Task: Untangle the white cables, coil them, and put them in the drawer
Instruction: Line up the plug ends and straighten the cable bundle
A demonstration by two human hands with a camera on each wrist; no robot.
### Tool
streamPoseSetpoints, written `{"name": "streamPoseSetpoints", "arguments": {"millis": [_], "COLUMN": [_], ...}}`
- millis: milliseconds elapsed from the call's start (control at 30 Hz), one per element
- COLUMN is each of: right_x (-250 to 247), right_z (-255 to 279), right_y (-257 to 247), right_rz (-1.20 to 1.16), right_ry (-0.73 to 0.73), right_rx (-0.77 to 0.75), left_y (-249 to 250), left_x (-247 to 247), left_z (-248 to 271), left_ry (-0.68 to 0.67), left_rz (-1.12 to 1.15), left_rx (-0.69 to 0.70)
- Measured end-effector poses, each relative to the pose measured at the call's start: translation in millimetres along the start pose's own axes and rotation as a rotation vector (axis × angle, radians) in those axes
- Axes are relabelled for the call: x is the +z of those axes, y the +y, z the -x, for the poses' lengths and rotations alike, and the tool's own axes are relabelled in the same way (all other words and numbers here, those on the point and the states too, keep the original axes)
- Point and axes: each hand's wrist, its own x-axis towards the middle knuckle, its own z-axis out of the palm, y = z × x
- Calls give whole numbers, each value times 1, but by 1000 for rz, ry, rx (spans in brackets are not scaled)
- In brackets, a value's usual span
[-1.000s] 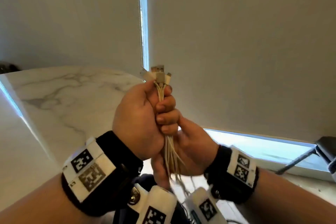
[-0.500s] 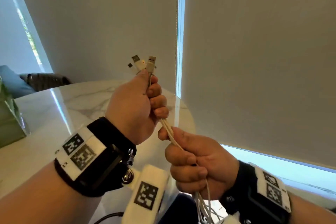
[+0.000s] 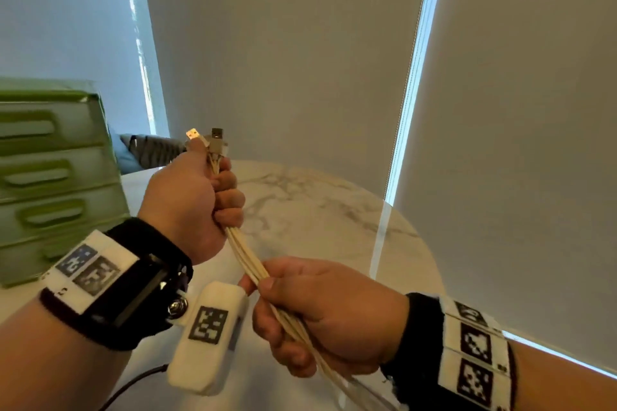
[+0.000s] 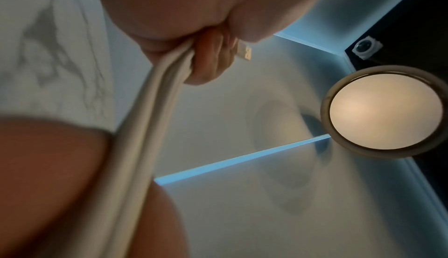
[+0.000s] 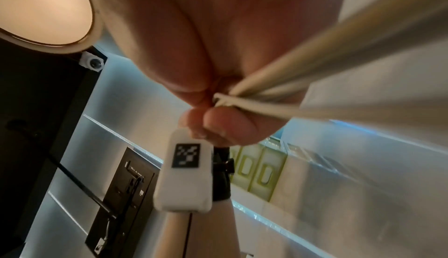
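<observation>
My left hand (image 3: pixel 197 200) grips a bundle of white cables (image 3: pixel 248 262) in a fist above the marble table, with the USB plugs (image 3: pixel 208 138) sticking out of its top. The strands run down and to the right into my right hand (image 3: pixel 317 317), which is curled round them lower down, thumb on top. Below that hand the cables run out of the picture. The left wrist view shows the cables (image 4: pixel 145 120) leaving the left hand (image 4: pixel 203 32). The right wrist view shows the strands (image 5: pixel 303 82) pinched in the right hand (image 5: pixel 218 93). A green drawer unit (image 3: pixel 50 177) stands at left, its drawers shut.
A round white marble table (image 3: pixel 327 220) lies under the hands. Grey roller blinds (image 3: pixel 300 43) cover the windows behind. A dark cushioned seat (image 3: pixel 147 150) shows beyond the table. A black cable (image 3: pixel 133 384) trails from the left wrist camera. A ceiling lamp (image 4: pixel 385 110) glows overhead.
My right hand has slid down the cable bundle, away from the left hand, leaving a straight stretch between them. The head view has swung left, bringing the green drawer unit into sight.
</observation>
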Motion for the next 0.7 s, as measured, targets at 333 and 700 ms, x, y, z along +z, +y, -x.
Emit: {"name": "streamPoseSetpoints", "arguments": {"millis": [333, 700], "right_x": [29, 10], "right_z": [-120, -180], "right_y": [7, 14], "right_rz": [70, 427], "right_ry": [-93, -191], "right_rx": [241, 166], "left_y": [28, 30], "left_x": [-96, -125], "left_z": [-29, -47], "left_ry": [84, 43], "left_rz": [-277, -316], "left_rx": [0, -36]}}
